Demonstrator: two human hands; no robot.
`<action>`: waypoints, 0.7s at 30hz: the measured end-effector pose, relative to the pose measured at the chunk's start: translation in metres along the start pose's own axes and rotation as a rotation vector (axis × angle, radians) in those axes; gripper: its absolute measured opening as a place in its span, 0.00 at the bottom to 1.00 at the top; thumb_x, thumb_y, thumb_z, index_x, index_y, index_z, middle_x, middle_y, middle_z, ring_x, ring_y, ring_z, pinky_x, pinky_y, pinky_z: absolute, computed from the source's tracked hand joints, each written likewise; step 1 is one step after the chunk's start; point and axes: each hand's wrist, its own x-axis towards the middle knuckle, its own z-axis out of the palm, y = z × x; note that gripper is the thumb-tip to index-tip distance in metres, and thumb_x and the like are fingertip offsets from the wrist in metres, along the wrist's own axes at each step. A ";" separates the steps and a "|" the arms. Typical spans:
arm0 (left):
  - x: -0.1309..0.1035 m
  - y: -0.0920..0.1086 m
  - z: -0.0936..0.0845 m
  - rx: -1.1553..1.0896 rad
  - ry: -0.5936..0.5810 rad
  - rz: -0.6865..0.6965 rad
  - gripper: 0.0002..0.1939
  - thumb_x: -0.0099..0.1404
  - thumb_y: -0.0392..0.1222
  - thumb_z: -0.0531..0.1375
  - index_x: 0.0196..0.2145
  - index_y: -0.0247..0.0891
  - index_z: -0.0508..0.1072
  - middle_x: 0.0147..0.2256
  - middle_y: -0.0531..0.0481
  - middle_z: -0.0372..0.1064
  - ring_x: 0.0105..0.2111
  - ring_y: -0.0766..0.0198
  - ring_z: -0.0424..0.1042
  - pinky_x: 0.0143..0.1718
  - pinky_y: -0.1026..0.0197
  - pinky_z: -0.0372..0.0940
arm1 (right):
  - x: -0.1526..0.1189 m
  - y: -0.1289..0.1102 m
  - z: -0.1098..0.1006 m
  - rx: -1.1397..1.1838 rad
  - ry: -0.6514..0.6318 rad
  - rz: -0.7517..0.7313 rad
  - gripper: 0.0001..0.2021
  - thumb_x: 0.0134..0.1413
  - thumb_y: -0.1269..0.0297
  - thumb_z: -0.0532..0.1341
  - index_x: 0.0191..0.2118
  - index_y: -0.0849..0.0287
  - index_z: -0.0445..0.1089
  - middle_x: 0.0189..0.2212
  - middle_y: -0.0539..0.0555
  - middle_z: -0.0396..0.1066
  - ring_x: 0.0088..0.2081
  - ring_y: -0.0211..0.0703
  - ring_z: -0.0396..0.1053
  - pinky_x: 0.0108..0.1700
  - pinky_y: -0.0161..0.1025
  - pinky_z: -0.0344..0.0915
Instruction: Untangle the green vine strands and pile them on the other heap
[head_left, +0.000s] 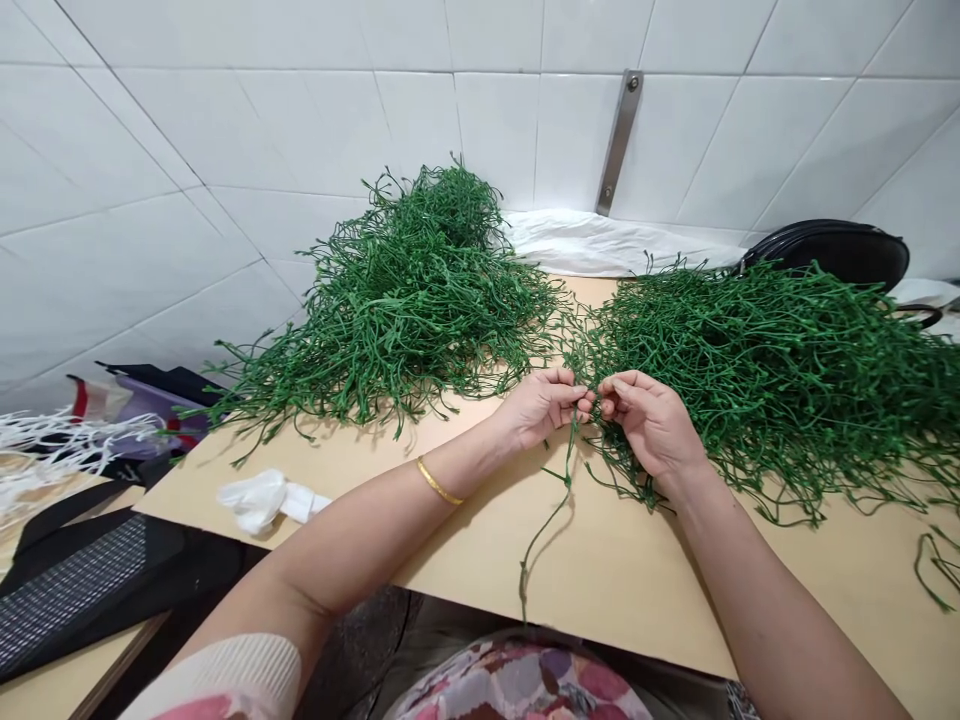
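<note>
My left hand (546, 408) pinches a thin green cord (546, 522) with knots along it. From those fingertips the cord hangs toward the table's front edge. Close beside it, my right hand (646, 418) is closed in a pinch, its fingertips almost meeting the left ones; the piece between them is too small to make out fully, but looks like the same green cord. Behind the left hand rises a heap of knotted green cords (420, 290). A second wide pile of green cords (780, 370) lies right behind and beside the right hand.
Both piles rest on a tan tabletop (465, 560) against a tiled wall. A crumpled white tissue (259, 500) lies near the left edge. A black bag (832, 250) stands at the back right. White cords (67, 440) and a black strap (82, 585) are at the far left.
</note>
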 end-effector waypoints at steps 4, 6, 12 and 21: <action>0.000 0.000 0.000 -0.001 0.030 0.005 0.11 0.49 0.25 0.57 0.25 0.35 0.57 0.20 0.53 0.66 0.19 0.71 0.66 0.23 0.69 0.60 | -0.002 0.000 0.003 -0.058 -0.036 0.010 0.11 0.39 0.58 0.64 0.28 0.61 0.68 0.23 0.48 0.65 0.23 0.30 0.60 0.26 0.31 0.57; -0.001 0.000 0.001 0.009 0.033 0.012 0.12 0.48 0.26 0.59 0.25 0.35 0.57 0.19 0.53 0.65 0.19 0.71 0.65 0.22 0.69 0.59 | -0.004 -0.001 0.005 -0.090 -0.082 0.019 0.13 0.41 0.56 0.63 0.31 0.60 0.69 0.22 0.47 0.65 0.23 0.30 0.61 0.26 0.30 0.57; -0.003 -0.002 0.002 0.073 -0.055 0.047 0.09 0.47 0.28 0.60 0.25 0.33 0.62 0.18 0.52 0.65 0.17 0.72 0.64 0.22 0.69 0.57 | -0.005 -0.001 0.004 0.005 -0.195 0.126 0.12 0.39 0.65 0.64 0.34 0.59 0.68 0.21 0.48 0.67 0.23 0.32 0.64 0.28 0.32 0.59; -0.001 0.001 -0.002 0.006 -0.074 -0.021 0.08 0.47 0.30 0.57 0.25 0.35 0.60 0.20 0.53 0.63 0.17 0.73 0.60 0.20 0.68 0.54 | -0.002 -0.002 0.001 0.010 -0.083 0.039 0.12 0.38 0.63 0.63 0.35 0.58 0.69 0.30 0.48 0.68 0.24 0.30 0.62 0.29 0.32 0.59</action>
